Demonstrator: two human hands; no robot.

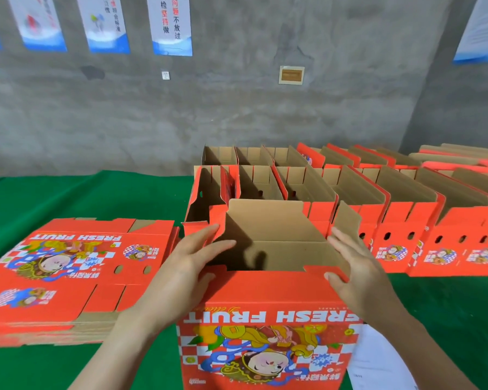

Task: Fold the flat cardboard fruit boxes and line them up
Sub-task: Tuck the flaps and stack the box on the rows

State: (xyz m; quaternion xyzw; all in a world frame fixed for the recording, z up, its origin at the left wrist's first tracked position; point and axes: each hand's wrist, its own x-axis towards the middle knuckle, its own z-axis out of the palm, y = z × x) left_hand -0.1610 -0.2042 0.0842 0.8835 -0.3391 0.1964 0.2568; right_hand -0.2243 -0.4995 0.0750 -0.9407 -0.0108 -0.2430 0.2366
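Green cloth table (68, 198) carries everything, w/ a grey concrete wall behind it.

Biggest group is the folded boxes (406, 209). They stand in two rows along the far right, side walls touching and open tops up. Brown corrugated inside, glossy red print outside, w/ small oval vent holes low on the fronts. My guess is they're packed tight so the line stays straight and the next one just butts onto the left end.

The flat stack (68, 277) is at your left, printed side up, edges roughly squared. It's right beside your left arm, prob. so you can pull the next blank w/o stretching.

The box you're folding (268, 299) sits dead centre at the near edge, just in front of the row's left end. It's already popped into a rectangular tube, "FRESH FRUIT" panel toward you, plain brown flaps standing at the back and sides.

Your left hand (192, 266) is spread flat, fingers straight along the left wall, thumb on the front panel's top edge. Your right hand (355, 266) mirrors it on the right wall. Neither one wraps the card, both just press. Looks like you're squaring the walls so the stiff creases set at right angles.

A white paper sheet (378, 361) lies by the box's near-right corner.
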